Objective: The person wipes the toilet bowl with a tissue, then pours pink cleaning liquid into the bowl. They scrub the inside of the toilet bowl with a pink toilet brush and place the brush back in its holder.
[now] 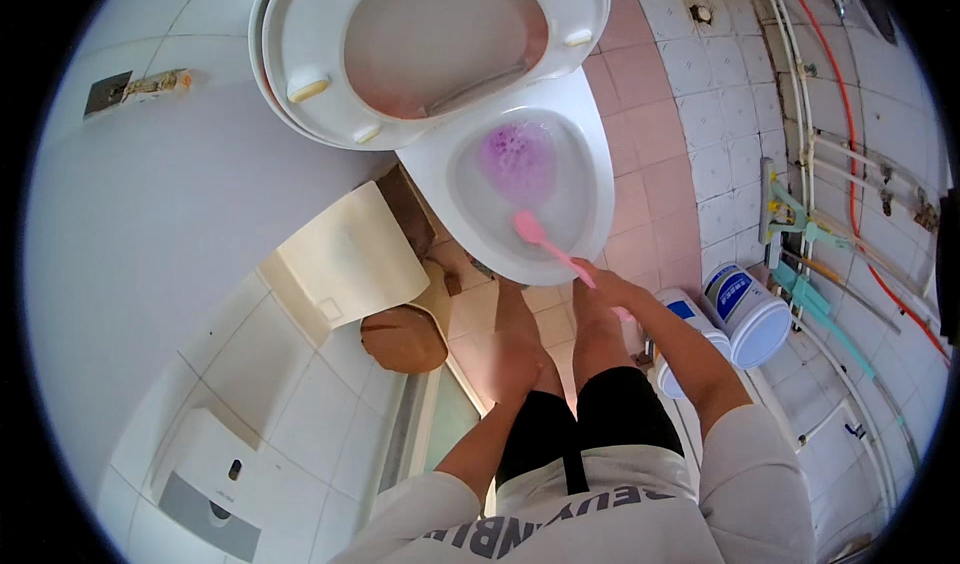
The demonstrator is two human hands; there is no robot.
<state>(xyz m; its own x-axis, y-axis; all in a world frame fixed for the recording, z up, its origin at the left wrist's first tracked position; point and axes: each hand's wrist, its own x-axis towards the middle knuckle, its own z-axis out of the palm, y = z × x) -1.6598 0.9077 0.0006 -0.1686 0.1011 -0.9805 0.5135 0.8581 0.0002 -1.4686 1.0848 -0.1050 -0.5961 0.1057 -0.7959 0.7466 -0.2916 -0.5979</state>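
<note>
A pink toilet brush (531, 228) is in my right hand (611, 290), held by its handle. Its head is over the near inner wall of the white toilet bowl (602, 189); whether it touches the ceramic I cannot tell. Purple, foamy liquid (519, 151) lies at the bottom of the bowl, towards its far side. Behind the bowl, the toilet seat (315, 46) and lid stand raised. My left hand (517, 369) rests on or against my left knee, and its fingers are blurred.
Left of the bowl is a cream panel (356, 252), with a brown-topped bin (405, 339) below it. Two white plastic buckets (759, 339) stand at the right. Beside the pipes (795, 76) lean a green squeegee mop (787, 211) and other long handles. A red hose (847, 121) runs along the wall.
</note>
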